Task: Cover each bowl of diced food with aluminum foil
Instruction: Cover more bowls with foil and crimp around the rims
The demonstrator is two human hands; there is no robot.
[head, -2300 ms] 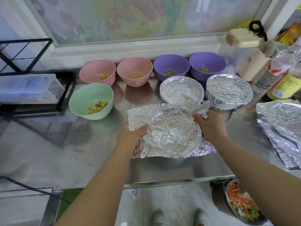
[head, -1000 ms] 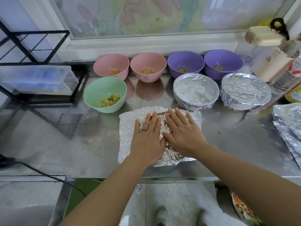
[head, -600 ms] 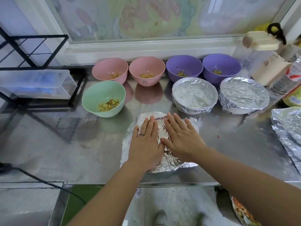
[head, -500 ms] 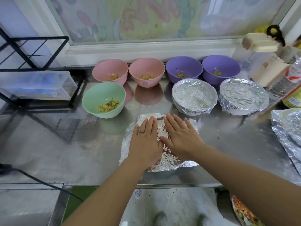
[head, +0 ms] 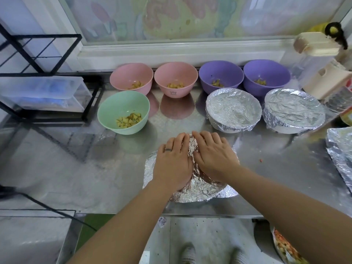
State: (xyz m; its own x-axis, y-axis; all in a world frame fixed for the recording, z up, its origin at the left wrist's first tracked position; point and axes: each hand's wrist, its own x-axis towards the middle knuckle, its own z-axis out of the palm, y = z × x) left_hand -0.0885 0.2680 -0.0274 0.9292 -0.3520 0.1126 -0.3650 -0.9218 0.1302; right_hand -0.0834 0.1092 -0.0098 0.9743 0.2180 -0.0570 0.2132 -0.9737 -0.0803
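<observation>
**Q:** What's nearest, at the bottom of the frame?

**A:** Two bare forearms reach up from bottom centre & bottom right. The left hand [head: 172,164] & right hand [head: 215,161] lie flat side by side at frame centre. Fingers are straight, palms pressing down on a crinkled foil sheet [head: 202,190] at the near edge of a steel counter [head: 85,168]. Nothing is pinched or gripped. There's a ring [head: 168,149] on the left hand.

**Q:** And the bowl under the foil?

**A:** Hidden. The foil is moulded over a round shape, w/ a corner sticking out at lower right.

**Q:** Further back?

**A:** Mid-frame left is a green bowl [head: 118,102] w/ diced yellow food, uncovered. Mid-frame right are a foil-covered bowl [head: 233,109] & a second foil-covered bowl [head: 293,109], foil tight over the rims. Loose foil sheets [head: 341,149] lie at the right edge. The back row, under the window sill, runs left to right: pink bowl [head: 131,74], second pink bowl [head: 176,73], purple bowl [head: 221,72], second purple bowl [head: 266,70]. Each holds a few diced pieces, uncovered. At upper left is a black rack [head: 41,36] w/ a clear plastic box [head: 42,92].
</observation>
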